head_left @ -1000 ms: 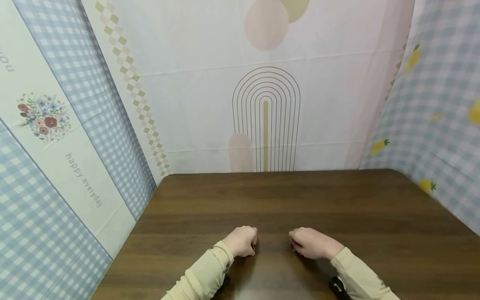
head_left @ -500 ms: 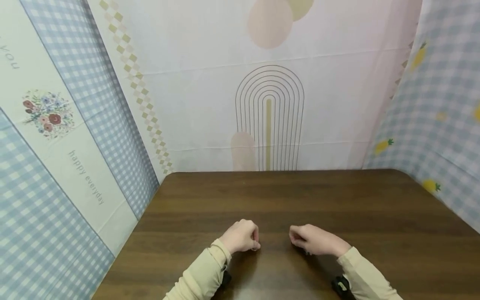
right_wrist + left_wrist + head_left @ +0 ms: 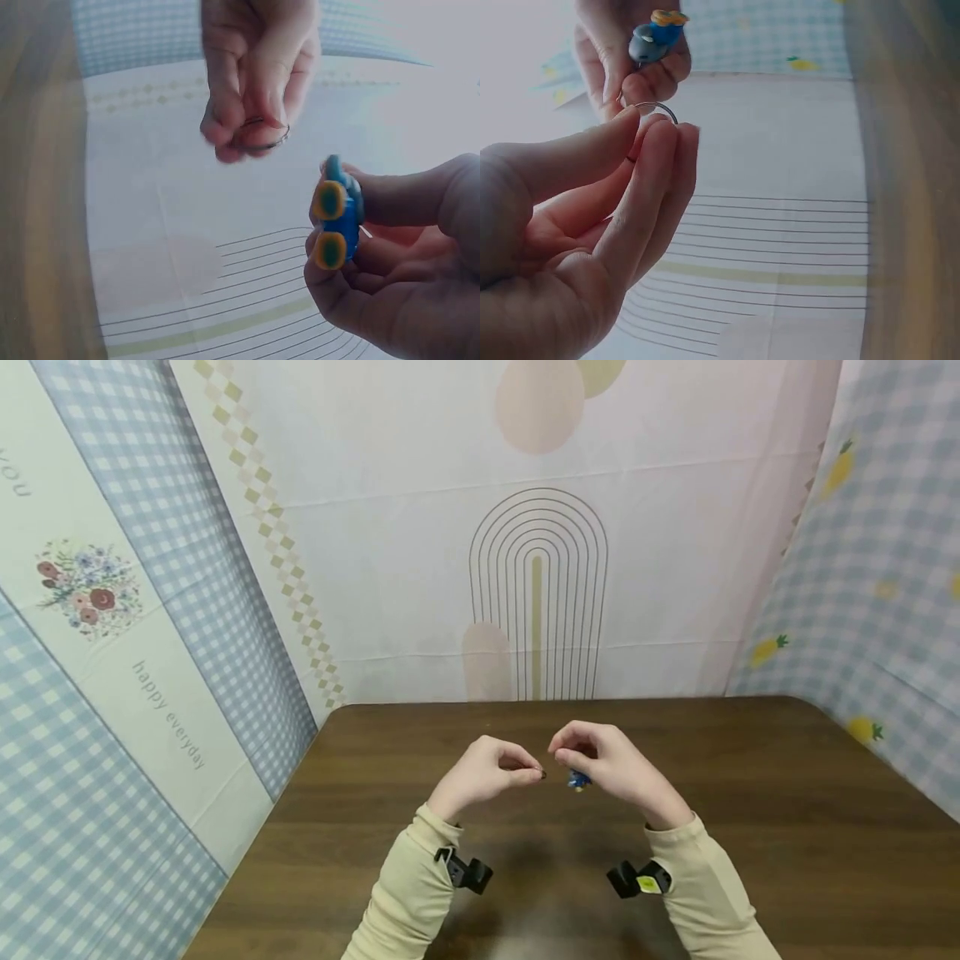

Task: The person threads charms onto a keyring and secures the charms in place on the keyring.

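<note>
My left hand point(image 3: 483, 775) pinches a thin metal key ring point(image 3: 664, 109) between thumb and fingertips; part of the ring shows past the fingers in both wrist views. Opposite it, my right hand point(image 3: 617, 767) pinches a small figurine charm point(image 3: 343, 221), with a blue body, a grey part and orange-yellow ends like feet. In the head view the charm hangs just below the right fingertips. A small metal bit shows by the right fingers in the left wrist view, its shape mostly hidden. Both hands are raised above the table, fingertips facing each other with a small gap between.
The brown wooden table point(image 3: 360, 860) spreads under both hands. A white patterned cloth point(image 3: 390, 568) hangs behind its far edge, with checked cloths on the left and right. Black wrist cameras point(image 3: 474, 875) sit on the sleeves.
Both hands have risen from low over the table, moving away from the body and closer together. The charm and ring, hidden in the hands before, now show at the fingertips.
</note>
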`<state>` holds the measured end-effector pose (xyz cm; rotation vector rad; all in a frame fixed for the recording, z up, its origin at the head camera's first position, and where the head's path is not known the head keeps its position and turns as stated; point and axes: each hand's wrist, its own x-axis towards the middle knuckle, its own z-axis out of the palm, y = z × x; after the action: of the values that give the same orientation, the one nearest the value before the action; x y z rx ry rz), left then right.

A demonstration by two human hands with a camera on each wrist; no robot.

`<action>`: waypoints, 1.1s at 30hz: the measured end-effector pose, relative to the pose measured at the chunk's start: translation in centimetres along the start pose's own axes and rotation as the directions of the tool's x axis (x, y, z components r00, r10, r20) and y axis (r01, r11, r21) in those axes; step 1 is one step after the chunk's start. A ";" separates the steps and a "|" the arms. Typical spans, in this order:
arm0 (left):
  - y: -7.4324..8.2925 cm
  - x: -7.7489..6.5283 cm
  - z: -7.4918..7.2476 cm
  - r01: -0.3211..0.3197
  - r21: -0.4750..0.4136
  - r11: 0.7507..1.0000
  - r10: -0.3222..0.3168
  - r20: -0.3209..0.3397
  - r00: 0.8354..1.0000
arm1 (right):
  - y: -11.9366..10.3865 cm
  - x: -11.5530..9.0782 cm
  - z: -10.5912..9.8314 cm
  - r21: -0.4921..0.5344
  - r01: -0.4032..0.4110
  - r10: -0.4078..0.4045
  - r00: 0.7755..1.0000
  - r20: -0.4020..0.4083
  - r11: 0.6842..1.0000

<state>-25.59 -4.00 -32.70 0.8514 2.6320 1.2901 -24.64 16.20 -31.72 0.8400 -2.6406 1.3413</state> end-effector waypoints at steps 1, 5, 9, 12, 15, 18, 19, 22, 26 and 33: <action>0.0 0.0 -0.1 0.005 -0.032 0.999 -0.005 0.001 1.000 | -0.2 0.0 0.0 0.017 -0.006 0.006 1.000 -0.014 1.000; 0.0 -0.3 -0.5 0.007 -0.138 0.990 -0.006 0.009 1.000 | -0.6 -0.2 0.2 0.022 -0.002 0.004 0.998 -0.056 1.000; 0.2 -0.8 -0.4 -0.034 -0.134 0.990 0.033 -0.013 0.999 | -0.9 -0.4 0.9 -0.006 0.012 -0.013 0.998 -0.069 1.000; 0.5 -1.1 -0.4 -0.069 -0.082 0.994 0.064 -0.069 0.996 | -1.1 -0.3 1.4 -0.015 0.014 -0.015 0.995 -0.101 1.000; 0.8 -1.4 -0.4 -0.087 -0.025 0.996 0.083 -0.130 0.988 | -1.3 -0.4 1.8 -0.031 0.013 -0.018 0.987 -0.157 0.999; 0.9 -1.7 -0.4 -0.088 0.005 0.996 0.087 -0.167 0.982 | -1.6 -0.5 2.0 -0.061 0.019 -0.031 0.979 -0.203 0.998; 0.9 -1.8 -0.4 -0.088 0.010 0.996 0.088 -0.178 0.980 | -1.7 -0.6 2.0 -0.075 0.023 -0.039 0.976 -0.213 0.997; 0.9 -1.9 -0.3 -0.107 0.004 0.994 0.106 -0.200 0.974 | -2.0 -0.8 2.1 -0.130 0.047 -0.078 0.967 -0.244 0.990; 0.8 -2.0 -0.2 -0.137 -0.023 0.990 0.130 -0.213 0.968 | -2.5 -1.1 2.2 -0.182 0.079 -0.130 0.949 -0.288 0.980; 0.8 -2.2 -0.1 -0.116 -0.075 0.990 0.095 -0.240 0.966 | -3.0 -1.2 3.1 -0.241 0.118 -0.198 0.920 -0.339 0.963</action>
<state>-23.45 -4.77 -32.40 0.8868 2.7112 1.6154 -21.56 12.95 -31.82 0.6847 -2.3223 1.0290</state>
